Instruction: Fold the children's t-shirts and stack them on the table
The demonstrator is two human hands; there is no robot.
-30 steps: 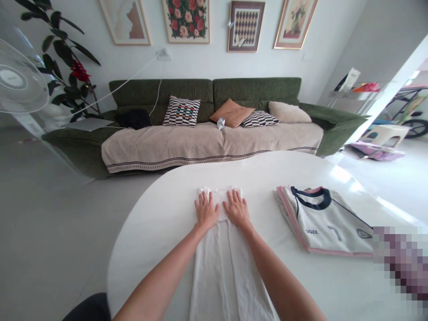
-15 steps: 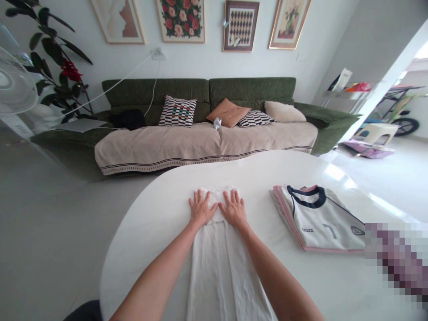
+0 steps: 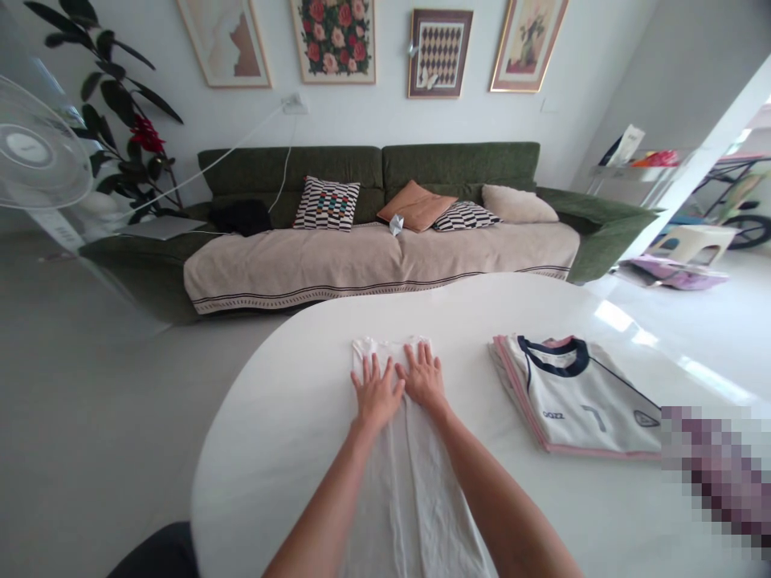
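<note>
A long white garment point(image 3: 401, 490) lies flat on the white round table point(image 3: 271, 433), its far end with a ruffled edge showing beyond my fingertips. What kind of garment it is, I cannot make out; my forearms cover parts of it. My left hand point(image 3: 378, 393) rests flat on the cloth with fingers spread. Beside it, slightly farther out, my right hand point(image 3: 422, 376) also presses flat with its fingers apart. The thumbs are close together. To the right sits a stack of folded shirts point(image 3: 590, 409), the top one white with a navy collar.
A green sofa point(image 3: 458, 164) with a beige cover point(image 3: 301, 269) and several cushions stands beyond the table. On the left are a fan point(image 3: 30, 148) and a plant point(image 3: 120, 96). A blurred purple patch point(image 3: 723, 474) covers the table's right side.
My left hand has slid back toward me along the garment and a little to the right. My right hand stays nearly in place. The view has shifted slightly left.
</note>
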